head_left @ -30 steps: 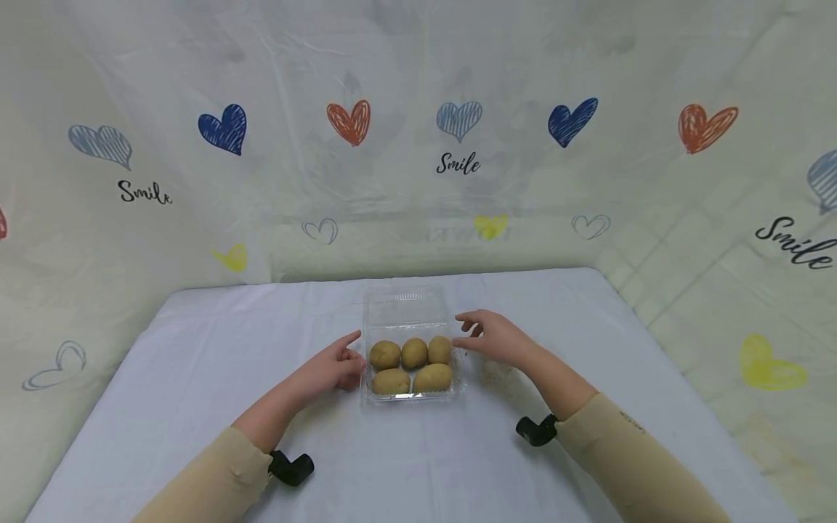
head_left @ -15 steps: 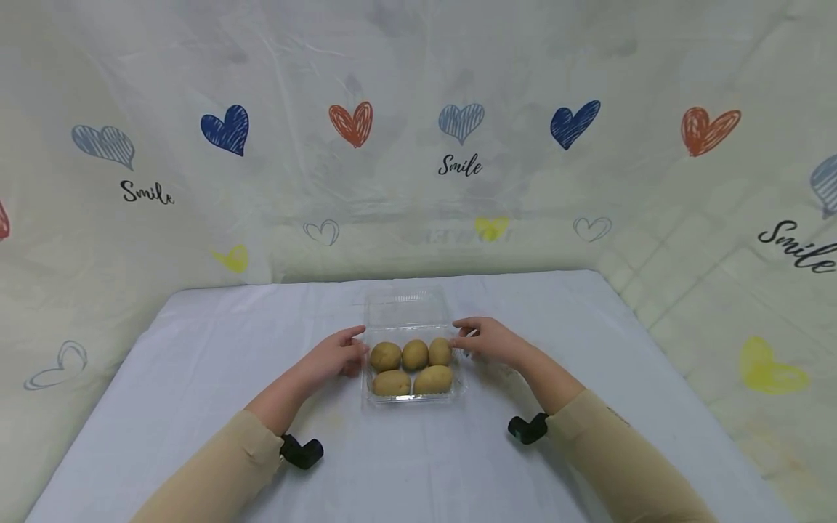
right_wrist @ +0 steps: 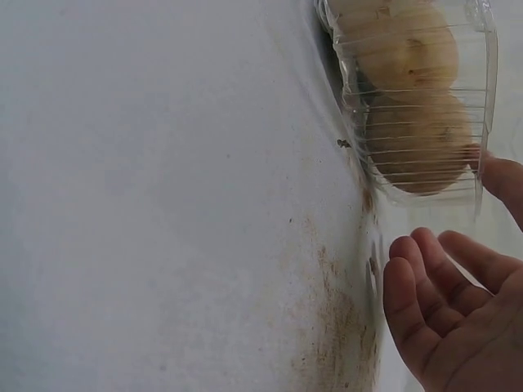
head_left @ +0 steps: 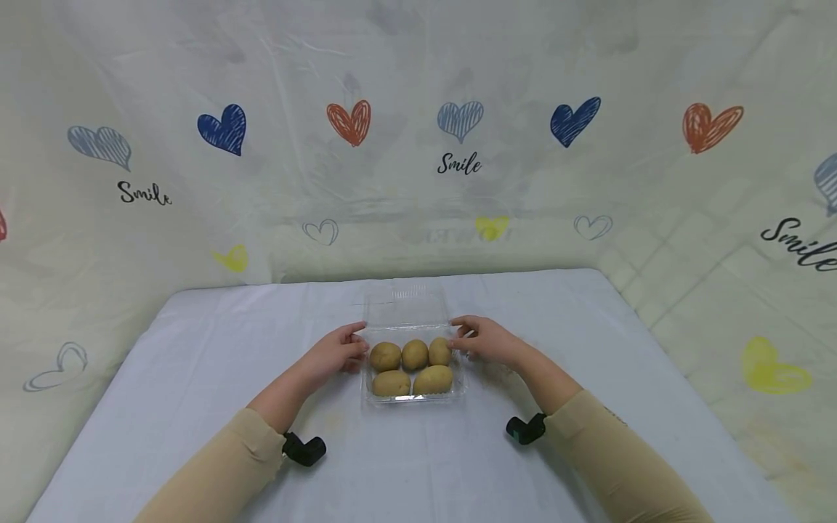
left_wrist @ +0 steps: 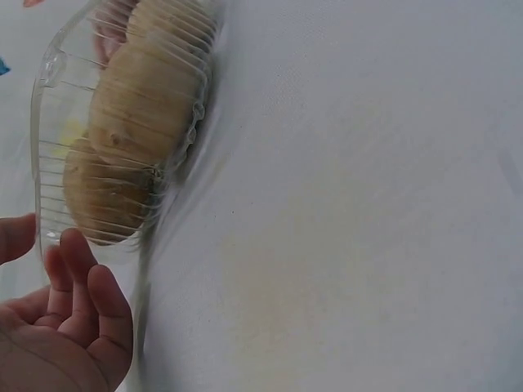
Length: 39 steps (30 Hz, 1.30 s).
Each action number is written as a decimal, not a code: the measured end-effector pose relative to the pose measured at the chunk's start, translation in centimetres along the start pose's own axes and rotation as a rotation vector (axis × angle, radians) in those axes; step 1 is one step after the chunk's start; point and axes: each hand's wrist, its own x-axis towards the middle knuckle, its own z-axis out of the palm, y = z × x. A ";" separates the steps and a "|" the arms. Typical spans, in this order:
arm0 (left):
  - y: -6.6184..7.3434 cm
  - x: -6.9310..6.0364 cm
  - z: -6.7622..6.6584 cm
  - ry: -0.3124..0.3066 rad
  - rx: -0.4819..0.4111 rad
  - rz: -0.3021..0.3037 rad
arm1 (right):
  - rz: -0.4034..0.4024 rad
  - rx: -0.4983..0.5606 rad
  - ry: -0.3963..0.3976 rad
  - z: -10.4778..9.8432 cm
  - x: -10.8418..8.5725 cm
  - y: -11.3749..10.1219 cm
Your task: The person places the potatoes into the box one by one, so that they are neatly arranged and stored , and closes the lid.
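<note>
A clear plastic clamshell container [head_left: 412,400] sits on the white cloth, its lid [head_left: 405,308] raised at the back. Several potatoes [head_left: 432,380] fill its base in two rows. At the container's left side, my left hand [head_left: 333,353] has its index finger reaching the hinge corner, fingers loosely bent. My right hand [head_left: 489,338] is at the opposite side, the thumb at the rim by the rear right potato [head_left: 440,351]. In the right wrist view, the other fingers [right_wrist: 441,269] are bent beside the container wall, apart from it. Neither hand plainly grips the container.
A white cloth [head_left: 392,465] covers the table. Brown dirt specks [right_wrist: 331,318] lie on it near the right hand. Behind the table hangs a pale curtain [head_left: 405,196] printed with hearts and words. Black wrist devices [head_left: 304,449] stick out from both beige sleeves.
Both hands have moved in slightly, closer to the container's sides. The left hand's index finger has come up to the hinge corner. The container and potatoes have stayed in place.
</note>
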 end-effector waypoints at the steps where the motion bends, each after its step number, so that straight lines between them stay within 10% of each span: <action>1: 0.0 0.0 0.0 0.002 0.000 0.001 | -0.001 0.007 0.001 0.0 0.0 0.0; 22: 0.2 -0.7 0.2 0.090 0.105 0.068 | -0.096 -0.102 0.185 -0.2 -0.8 -0.7; 39: 0.4 -3.4 0.4 0.145 0.222 0.095 | -0.179 -0.128 0.163 -0.8 -3.2 -0.4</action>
